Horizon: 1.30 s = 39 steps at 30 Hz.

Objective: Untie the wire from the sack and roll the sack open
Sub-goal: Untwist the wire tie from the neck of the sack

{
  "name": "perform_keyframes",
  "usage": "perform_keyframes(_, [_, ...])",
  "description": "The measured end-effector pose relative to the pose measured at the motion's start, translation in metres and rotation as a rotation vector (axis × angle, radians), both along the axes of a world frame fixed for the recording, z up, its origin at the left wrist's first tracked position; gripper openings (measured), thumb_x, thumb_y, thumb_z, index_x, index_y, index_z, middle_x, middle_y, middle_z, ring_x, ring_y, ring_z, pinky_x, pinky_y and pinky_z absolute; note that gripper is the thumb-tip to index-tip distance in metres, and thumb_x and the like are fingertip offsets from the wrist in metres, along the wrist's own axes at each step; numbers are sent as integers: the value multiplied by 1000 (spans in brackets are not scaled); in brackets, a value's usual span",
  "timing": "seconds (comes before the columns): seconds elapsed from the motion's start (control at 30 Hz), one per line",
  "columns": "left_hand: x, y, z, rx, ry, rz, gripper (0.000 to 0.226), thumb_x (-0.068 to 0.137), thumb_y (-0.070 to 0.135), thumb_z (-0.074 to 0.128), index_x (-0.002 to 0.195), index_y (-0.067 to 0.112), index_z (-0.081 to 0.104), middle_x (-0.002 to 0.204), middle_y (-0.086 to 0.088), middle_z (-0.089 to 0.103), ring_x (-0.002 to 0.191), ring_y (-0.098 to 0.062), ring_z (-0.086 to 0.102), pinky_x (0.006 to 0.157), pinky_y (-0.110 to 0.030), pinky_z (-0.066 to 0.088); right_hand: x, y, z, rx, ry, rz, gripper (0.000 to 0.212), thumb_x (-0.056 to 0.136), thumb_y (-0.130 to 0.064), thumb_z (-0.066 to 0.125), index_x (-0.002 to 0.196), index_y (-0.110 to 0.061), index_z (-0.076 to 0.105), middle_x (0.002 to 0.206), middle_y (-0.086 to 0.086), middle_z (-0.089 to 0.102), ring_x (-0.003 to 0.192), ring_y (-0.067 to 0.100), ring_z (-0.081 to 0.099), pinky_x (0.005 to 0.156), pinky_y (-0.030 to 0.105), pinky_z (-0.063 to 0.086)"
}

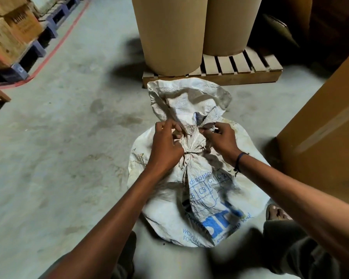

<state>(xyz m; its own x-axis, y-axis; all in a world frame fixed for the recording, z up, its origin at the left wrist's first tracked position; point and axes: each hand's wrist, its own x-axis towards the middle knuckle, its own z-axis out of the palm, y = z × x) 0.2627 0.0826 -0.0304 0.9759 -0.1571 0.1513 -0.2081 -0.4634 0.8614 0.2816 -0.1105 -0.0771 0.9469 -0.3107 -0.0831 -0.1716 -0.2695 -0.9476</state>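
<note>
Both hands pinch the sack's gathered neck at frame centre

Left hand (165, 146) and right hand (220, 137) grip bunched fabric of the sack (169, 208); wire (189, 153) partly hidden behind left hand; fingertips buried in folds.

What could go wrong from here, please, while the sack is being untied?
1. The wire is still wound around the gathered neck while both hands, left hand and right hand, pinch fabric above it; pulling there may tighten rather than loosen it.
2. Thin wire ends near bare fingers could prick or cut.
3. The full sack stands on the floor by a sandalled foot; tugging might tip it and spill the contents once open.
</note>
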Motion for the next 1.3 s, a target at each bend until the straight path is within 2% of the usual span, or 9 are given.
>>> perform_keyframes(0.13, [0, 4, -13, 287, 275, -15, 42, 89, 39, 75, 115, 15, 53, 111, -3, 55, 95, -19, 59, 78, -33, 47, 6, -15, 0, 276, 70, -35, 12, 89, -15, 83, 99, -9, 82, 71, 0, 68, 58, 14, 52, 58, 32, 45])
perform_keyframes(0.27, [-5, -6, -27, 136, 333, 66, 43, 89, 41, 77, 113, 11, 59, 88, 9, 61, 85, -13, 62, 75, -24, 50, -4, -10, 11, 366, 109, -106, 35, 80, -23, 92, 100, -8, 67, 80, 3, 73, 66, 16, 63, 57, 30, 49])
perform_keyframes(0.47, [3, -20, -27, 20, 262, 182, 28, 85, 33, 82, 92, 9, 70, 77, 3, 67, 67, -4, 59, 54, -6, 40, -47, 18, 24, -158, 40, -367, 47, 92, -42, 76, 111, -15, 43, 117, 7, 46, 96, 24, 50, 82, 36, 44])
perform_keyframes(0.67, [11, -31, -25, -20, 270, 227, 28, 85, 30, 81, 92, 6, 69, 77, 1, 67, 67, -9, 58, 56, -17, 41, -72, 8, 65, -829, 222, 232, 56, 93, -60, 61, 126, -17, 44, 109, 13, 56, 92, 36, 60, 73, 40, 47])
perform_keyframes(0.83, [15, -34, -21, -37, 344, 75, 23, 86, 27, 82, 101, 12, 73, 87, 3, 71, 77, -7, 64, 61, -11, 45, -72, -14, 108, -1253, 46, 196, 36, 101, -47, 53, 97, -15, 69, 86, 12, 71, 79, 38, 69, 68, 39, 55])
perform_keyframes(0.93, [10, -41, -20, 10, 343, -63, 20, 88, 3, 71, 102, 17, 75, 92, 1, 74, 90, -13, 71, 71, -20, 52, -61, -18, 112, -1241, -127, 406, 16, 97, -24, 61, 108, -16, 69, 99, 11, 72, 86, 34, 67, 69, 43, 56])
perform_keyframes(1.03, [3, -49, -19, 55, 356, -93, 28, 83, -6, 70, 97, 18, 70, 86, 2, 76, 83, -9, 73, 65, -10, 51, -50, -30, 95, -1181, -304, 732, 31, 97, -13, 65, 127, -18, 67, 131, 6, 67, 116, 29, 59, 85, 45, 55])
perform_keyframes(1.17, [0, -51, -19, 43, 299, -39, 29, 80, -2, 78, 91, 18, 60, 88, 1, 76, 76, -6, 70, 61, -6, 46, -37, -64, 66, -1184, -129, 841, 48, 101, -32, 64, 148, -30, 57, 155, -9, 56, 141, 23, 45, 99, 40, 37])
perform_keyframes(1.3, [-4, -51, -16, 52, 254, -38, 33, 78, -2, 81, 90, 16, 56, 86, 2, 73, 73, -5, 66, 60, -2, 42, -35, -82, 69, -1200, -166, 825, 43, 97, -52, 56, 136, -38, 66, 152, -11, 57, 133, 27, 48, 90, 38, 32])
